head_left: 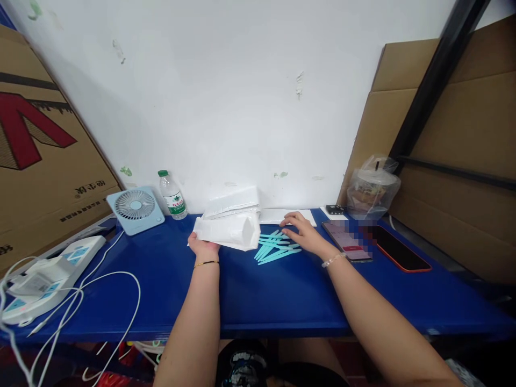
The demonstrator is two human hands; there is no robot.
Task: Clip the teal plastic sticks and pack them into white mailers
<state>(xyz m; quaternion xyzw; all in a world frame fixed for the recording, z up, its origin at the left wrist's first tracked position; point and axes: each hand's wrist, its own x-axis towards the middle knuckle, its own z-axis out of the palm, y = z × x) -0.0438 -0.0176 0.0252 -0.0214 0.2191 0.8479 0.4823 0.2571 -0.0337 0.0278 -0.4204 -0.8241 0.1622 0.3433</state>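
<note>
My left hand [203, 245] is closed on the near edge of a white packet [226, 230], holding it tilted, with its wider end toward the right. Behind that packet, more white packets [234, 203] are stacked against the wall. Thin turquoise sticks [274, 248] lie in a loose, crossed heap on the blue table [282, 301], just right of the packet. Above the right side of this heap hovers my right hand [300, 230], its fingers curved and apart. I see nothing held in it. A flat white piece [288, 216] lies behind the fingers.
On the left are a light blue fan [136, 208], a water bottle [172, 196] and a power strip [52, 279] with loose white cables [135, 285]. Two phones [349, 242] [399, 250] and a bagged drink cup [373, 188] stand right. Cardboard [467, 118] flanks the table.
</note>
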